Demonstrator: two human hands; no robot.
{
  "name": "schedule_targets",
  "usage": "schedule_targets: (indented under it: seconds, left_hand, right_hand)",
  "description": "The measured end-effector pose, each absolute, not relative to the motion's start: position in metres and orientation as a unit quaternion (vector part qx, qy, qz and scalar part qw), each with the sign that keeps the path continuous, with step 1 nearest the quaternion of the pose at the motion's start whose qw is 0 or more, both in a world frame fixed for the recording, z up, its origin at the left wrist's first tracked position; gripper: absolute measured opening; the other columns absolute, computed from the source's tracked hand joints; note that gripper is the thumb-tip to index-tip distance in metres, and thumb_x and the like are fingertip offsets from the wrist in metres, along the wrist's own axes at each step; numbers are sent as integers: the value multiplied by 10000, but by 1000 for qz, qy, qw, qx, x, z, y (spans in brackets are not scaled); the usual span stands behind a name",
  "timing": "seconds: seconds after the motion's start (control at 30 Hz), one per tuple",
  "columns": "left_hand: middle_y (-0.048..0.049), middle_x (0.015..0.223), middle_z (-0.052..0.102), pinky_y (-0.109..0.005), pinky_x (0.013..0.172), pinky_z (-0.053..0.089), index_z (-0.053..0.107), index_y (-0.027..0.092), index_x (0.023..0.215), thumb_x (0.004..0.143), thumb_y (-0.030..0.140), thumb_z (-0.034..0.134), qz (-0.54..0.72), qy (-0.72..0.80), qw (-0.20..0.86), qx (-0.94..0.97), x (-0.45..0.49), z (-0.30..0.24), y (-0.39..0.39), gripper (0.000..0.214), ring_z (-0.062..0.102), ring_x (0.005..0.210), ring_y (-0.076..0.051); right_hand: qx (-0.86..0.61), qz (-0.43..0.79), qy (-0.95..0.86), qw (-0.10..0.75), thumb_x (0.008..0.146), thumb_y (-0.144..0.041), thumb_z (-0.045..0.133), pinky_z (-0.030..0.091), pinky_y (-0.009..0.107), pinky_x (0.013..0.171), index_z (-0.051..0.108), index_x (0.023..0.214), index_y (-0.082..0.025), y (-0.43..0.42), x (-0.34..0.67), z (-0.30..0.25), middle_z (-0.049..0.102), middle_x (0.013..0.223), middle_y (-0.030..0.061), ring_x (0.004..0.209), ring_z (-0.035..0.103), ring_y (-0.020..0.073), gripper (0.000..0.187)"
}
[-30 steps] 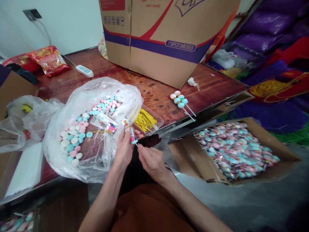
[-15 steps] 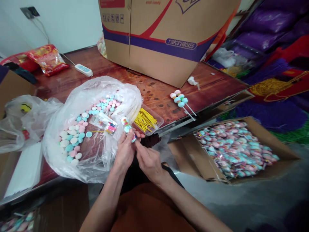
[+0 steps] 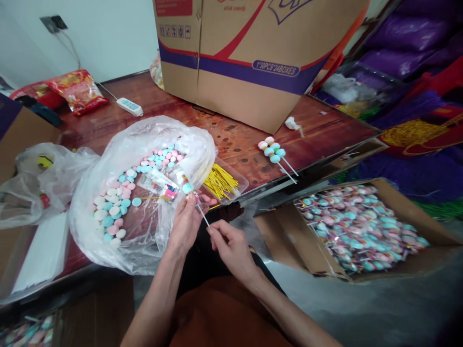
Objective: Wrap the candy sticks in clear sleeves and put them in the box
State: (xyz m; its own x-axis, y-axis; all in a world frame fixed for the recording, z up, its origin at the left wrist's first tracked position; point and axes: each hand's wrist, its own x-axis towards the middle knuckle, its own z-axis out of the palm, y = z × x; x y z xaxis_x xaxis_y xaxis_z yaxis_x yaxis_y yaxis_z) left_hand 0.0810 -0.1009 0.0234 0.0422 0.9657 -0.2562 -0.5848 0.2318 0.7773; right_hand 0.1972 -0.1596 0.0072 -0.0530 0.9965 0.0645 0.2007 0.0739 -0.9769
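My left hand [image 3: 186,219] is closed around a candy skewer [image 3: 187,187] of stacked pink, white and blue discs inside a clear printed wrapper, held upright at the table's front edge. My right hand [image 3: 231,246] pinches the lower end of its thin white stick [image 3: 203,217]. Just left of my hands, a big clear plastic bag [image 3: 119,231] lies open with several loose pastel candy discs [image 3: 115,207]. A small tray of yellow twist ties [image 3: 220,180] sits right behind my hands.
Two bare candy skewers [image 3: 273,152] lie on the wooden table [image 3: 231,135]. A large cardboard carton [image 3: 253,58] stands at the back. A low box of wrapped candies [image 3: 358,226] sits to the right below the table. Crumpled bags [image 3: 32,178] lie left.
My right hand has slid down from the wrapper's base to the stick's lower end, baring more of the stick. The left hand keeps its hold on the wrapped candy.
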Motion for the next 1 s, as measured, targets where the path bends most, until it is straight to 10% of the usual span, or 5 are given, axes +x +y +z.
schedule_targets:
  seconds: [0.27,0.73,1.0]
  left_hand:
    - [-88,1041,724,-320,798,541,669,192,1068,877,509,671,512,461,630,360,80,15,-116,370,730,894,-206]
    - [39,583,542,-220,544,389,554,232,711,943,308,561,505,595,387,491,78,7,-121,245,509,527,-121]
    - [31,678,573,-230,565,434,594,224,931,940,377,574,528,587,409,457,81,2,-121,154,545,564,-121]
  right_hand:
    - [-489,522,-489,499,957,-401,542,372,211,491,556,764,-194,-156,193,1,465,542,-65,488,443,95,283]
    - [-481,521,-490,507,976,-375,522,370,224,517,588,819,-190,-155,193,3,462,566,-60,515,446,101,252]
    - [-475,515,-492,516,982,-363,524,377,223,524,582,809,-190,-157,193,0,470,574,-58,521,457,99,252]
